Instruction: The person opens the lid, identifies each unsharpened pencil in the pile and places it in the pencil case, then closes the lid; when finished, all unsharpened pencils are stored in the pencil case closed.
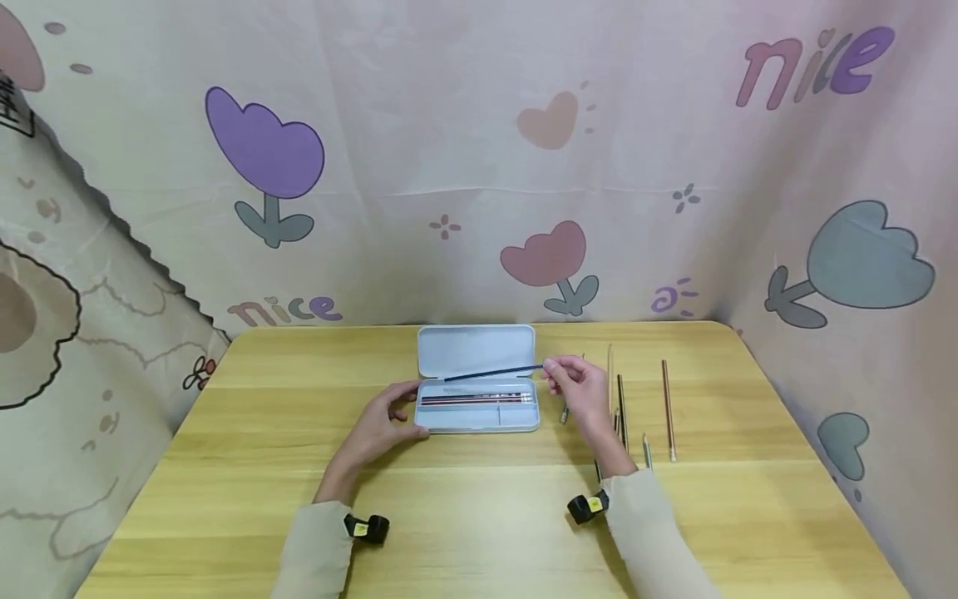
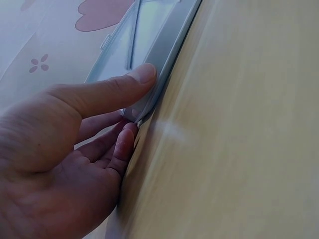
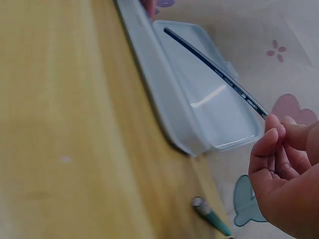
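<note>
An open pale blue pencil case (image 1: pixel 479 429) stands on the table, its lid (image 1: pixel 476 348) tipped back. Several pencils (image 1: pixel 471 400) lie side by side in its long compartment. My left hand (image 1: pixel 379 422) holds the case's left end, thumb (image 2: pixel 144 73) on the front wall and fingers bent at the end. Between thumb and fingertips my right hand (image 1: pixel 580 389) pinches one end of a dark pencil (image 1: pixel 494 373). This pencil slants over the back of the case, in front of the lid, its other end pointing left. Printed lettering shows on it in the right wrist view.
Right of the case, loose pencils lie on the wooden table (image 1: pixel 479 524): a brown one (image 1: pixel 669 412), a black one (image 1: pixel 623 412), a green one (image 3: pixel 212 217) and others partly hidden by the right hand. A printed curtain (image 1: pixel 419 166) hangs behind the table.
</note>
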`<state>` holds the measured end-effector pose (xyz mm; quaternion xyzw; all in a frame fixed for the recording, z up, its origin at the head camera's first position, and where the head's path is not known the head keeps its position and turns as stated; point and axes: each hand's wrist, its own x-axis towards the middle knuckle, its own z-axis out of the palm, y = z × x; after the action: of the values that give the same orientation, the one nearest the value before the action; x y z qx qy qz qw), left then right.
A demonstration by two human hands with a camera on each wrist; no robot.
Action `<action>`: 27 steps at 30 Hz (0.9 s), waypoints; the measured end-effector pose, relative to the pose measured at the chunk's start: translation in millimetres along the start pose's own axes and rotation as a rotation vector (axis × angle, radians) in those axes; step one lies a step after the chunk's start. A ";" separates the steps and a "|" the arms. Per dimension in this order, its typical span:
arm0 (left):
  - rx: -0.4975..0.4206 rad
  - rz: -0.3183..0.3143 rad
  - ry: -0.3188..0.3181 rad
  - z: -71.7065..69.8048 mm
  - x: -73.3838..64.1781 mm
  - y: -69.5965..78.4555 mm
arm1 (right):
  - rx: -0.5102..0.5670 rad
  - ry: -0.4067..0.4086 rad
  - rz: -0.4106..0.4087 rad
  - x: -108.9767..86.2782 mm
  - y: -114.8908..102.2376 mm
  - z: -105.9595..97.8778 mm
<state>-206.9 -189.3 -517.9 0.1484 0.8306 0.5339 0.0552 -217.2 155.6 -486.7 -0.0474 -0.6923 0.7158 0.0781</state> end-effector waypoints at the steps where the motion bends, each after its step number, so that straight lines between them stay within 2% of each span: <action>1: 0.000 -0.002 -0.001 0.3 -0.4 0.0 | -0.023 -0.003 0.005 -0.8 3.2 1.1; 11: 0.010 -0.016 -0.010 -2.5 0.4 0.4 | -0.156 -0.051 0.055 -3.7 17.9 10.1; 20: 0.005 -0.025 -0.032 -1.6 2.0 1.9 | -0.249 -0.073 0.046 -4.0 17.7 16.8; 27: 0.002 -0.018 -0.007 -2.2 0.7 1.3 | -0.336 -0.068 0.022 -2.6 18.0 17.8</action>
<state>-207.9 -190.5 -515.7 0.1429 0.8321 0.5322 0.0626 -218.6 137.1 -504.2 -0.0431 -0.8039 0.5920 0.0380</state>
